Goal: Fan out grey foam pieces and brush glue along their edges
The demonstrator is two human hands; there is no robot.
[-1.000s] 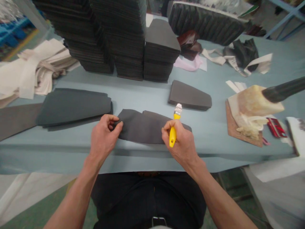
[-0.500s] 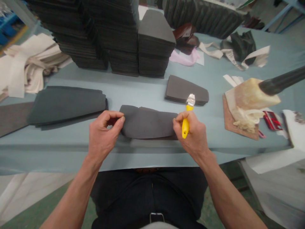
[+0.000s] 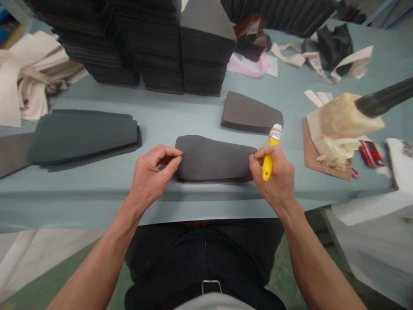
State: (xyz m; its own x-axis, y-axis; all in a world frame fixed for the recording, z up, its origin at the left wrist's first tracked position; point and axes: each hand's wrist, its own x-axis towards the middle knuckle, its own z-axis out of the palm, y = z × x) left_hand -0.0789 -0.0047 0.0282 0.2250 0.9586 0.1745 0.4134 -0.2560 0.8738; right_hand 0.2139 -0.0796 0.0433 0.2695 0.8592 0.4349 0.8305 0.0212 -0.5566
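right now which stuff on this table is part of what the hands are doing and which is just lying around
In hand:
left hand pinching the grey piece at its left end
right hand gripping the yellow-handled brush, at the piece's right end

Lying about:
low grey stack
small grey stack
tall dark stacks
cream lump
cream fabric

Top edge cuts dark stacks [image 3: 106, 38]; right hand [image 3: 278, 183] hides brush handle [image 3: 267, 166].

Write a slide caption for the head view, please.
Left hand and right hand pinch the ends of a dark grey piece; the right also holds a yellow-handled brush.
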